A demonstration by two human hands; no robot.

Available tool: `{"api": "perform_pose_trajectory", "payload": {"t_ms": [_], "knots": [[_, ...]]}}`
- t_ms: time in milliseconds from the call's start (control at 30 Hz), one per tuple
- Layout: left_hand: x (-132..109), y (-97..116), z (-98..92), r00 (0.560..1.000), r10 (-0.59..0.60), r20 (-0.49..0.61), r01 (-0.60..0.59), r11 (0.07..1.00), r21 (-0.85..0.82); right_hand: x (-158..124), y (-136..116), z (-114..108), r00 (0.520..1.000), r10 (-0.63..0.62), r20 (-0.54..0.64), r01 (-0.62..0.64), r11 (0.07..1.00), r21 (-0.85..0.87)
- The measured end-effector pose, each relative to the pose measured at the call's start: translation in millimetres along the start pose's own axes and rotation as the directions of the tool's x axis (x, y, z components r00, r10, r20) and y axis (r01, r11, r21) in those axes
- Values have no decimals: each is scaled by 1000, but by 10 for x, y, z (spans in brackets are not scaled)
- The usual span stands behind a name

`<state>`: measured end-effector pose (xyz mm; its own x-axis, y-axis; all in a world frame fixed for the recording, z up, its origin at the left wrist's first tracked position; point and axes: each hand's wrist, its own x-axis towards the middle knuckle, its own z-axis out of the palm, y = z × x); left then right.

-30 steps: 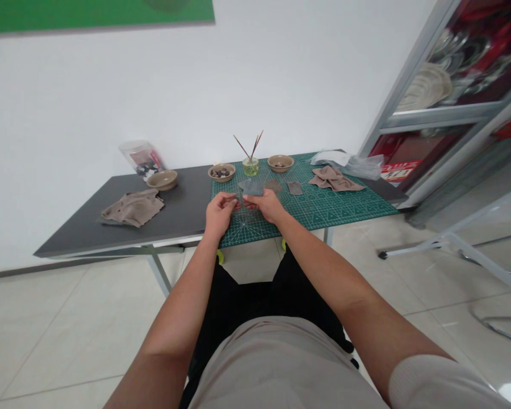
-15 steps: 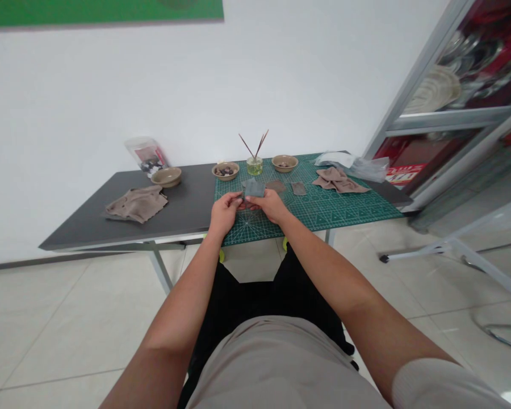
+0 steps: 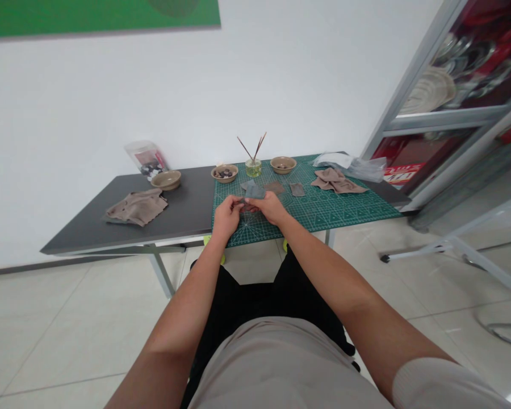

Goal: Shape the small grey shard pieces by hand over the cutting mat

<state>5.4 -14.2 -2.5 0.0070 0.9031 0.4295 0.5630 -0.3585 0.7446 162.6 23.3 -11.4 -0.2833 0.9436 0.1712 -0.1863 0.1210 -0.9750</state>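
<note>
My left hand (image 3: pixel 226 215) and my right hand (image 3: pixel 271 207) are held close together over the near edge of the green cutting mat (image 3: pixel 323 207). Both are closed on a small grey sheet (image 3: pixel 254 191), perhaps sandpaper, which sticks up between the fingertips. Whether anything small sits under the sheet is hidden by my fingers. Two more small brownish sheets (image 3: pixel 275 187) (image 3: pixel 297 189) lie flat on the mat just beyond my hands.
On the dark table (image 3: pixel 183 210) stand three tan bowls (image 3: pixel 224 172) (image 3: pixel 283 164) (image 3: pixel 166 179), a glass with sticks (image 3: pixel 252 166), and a clear bag (image 3: pixel 147 158). Brown cloths (image 3: pixel 136 207) (image 3: pixel 334 180) lie left and right. A metal shelf frame (image 3: pixel 447 119) stands at the right.
My hands have drawn closer together and the grey sheet is now gripped by both. The view shifted slightly.
</note>
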Motion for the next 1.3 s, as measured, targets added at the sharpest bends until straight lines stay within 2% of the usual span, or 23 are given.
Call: {"api": "perform_pose_trajectory", "payload": {"t_ms": [167,333,500,767,1000,1300], "knots": [[-1,17,5,1000,22,-6,-22,997,80,7,14,12,1000,-11,-22,11,1000,-18],[6,-3,16,998,57,9,-57,988,140,22,-2,17,998,56,5,-56,997,-56],[26,-9,11,999,30,32,-34,991,129,28,-21,-6,996,71,49,-68,996,-64],[-11,-31,43,997,68,34,-73,980,187,39,-13,2,998,61,8,-61,996,-69],[-12,-10,55,999,11,-35,-4,981,193,50,24,4,995,78,58,-77,997,-26],[-12,19,21,1000,-22,-16,24,986,163,45,17,-1,996,47,74,-43,998,-49]]}}
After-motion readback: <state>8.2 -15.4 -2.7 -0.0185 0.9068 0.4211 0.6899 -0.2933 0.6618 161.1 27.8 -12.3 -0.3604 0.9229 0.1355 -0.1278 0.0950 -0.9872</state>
